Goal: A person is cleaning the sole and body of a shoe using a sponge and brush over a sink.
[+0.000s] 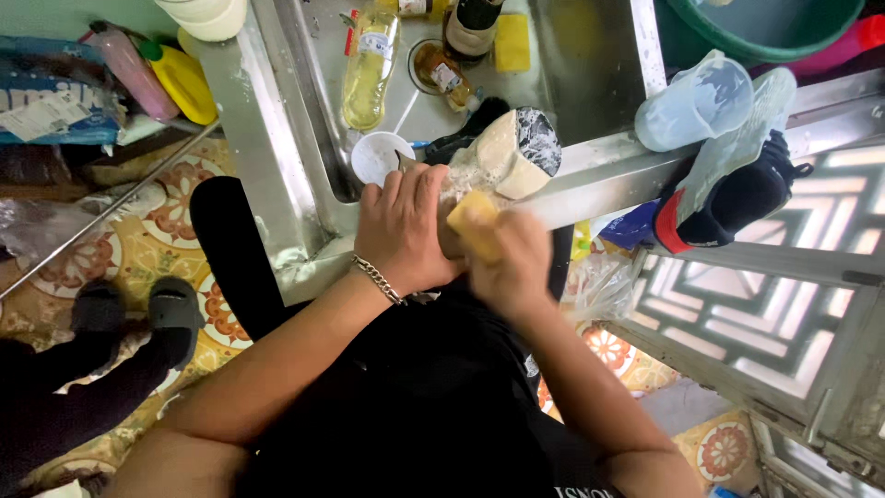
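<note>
from the head camera, looking straight down, the left hand [403, 226] is wrapping its fingers over the near end of a shoe [505, 152], a pale one with a dark, foamy sole turned up, and is pressing it against the front edge of a steel sink [277, 138]. a chain bracelet [378, 278] is sitting on that wrist. the right hand [512, 263] is closing around a yellow sponge [475, 221] and pushing it against the shoe's side; this hand is blurring, so its fingertips are hard to make out, and how much of the sponge lies inside the palm cannot be told. the shoe's toe is hiding under both hands.

inside the sink a clear bottle of yellow liquid [369, 69] is lying on its side, a small white cup [378, 157] is standing just beside the left hand, and a dark glass bottle [472, 28] is getting cut off by the top edge. a second yellow sponge [513, 43] is resting farther back. on the sink's right ledge a dark shoe with a pale insole [737, 184] is lying next to a clear plastic tub [693, 101]. a green basin [765, 28] is showing only in part at the top. at the lower left, two grey slippers [138, 314] are standing on patterned floor tiles [157, 231], the legs above them running out of frame.
</note>
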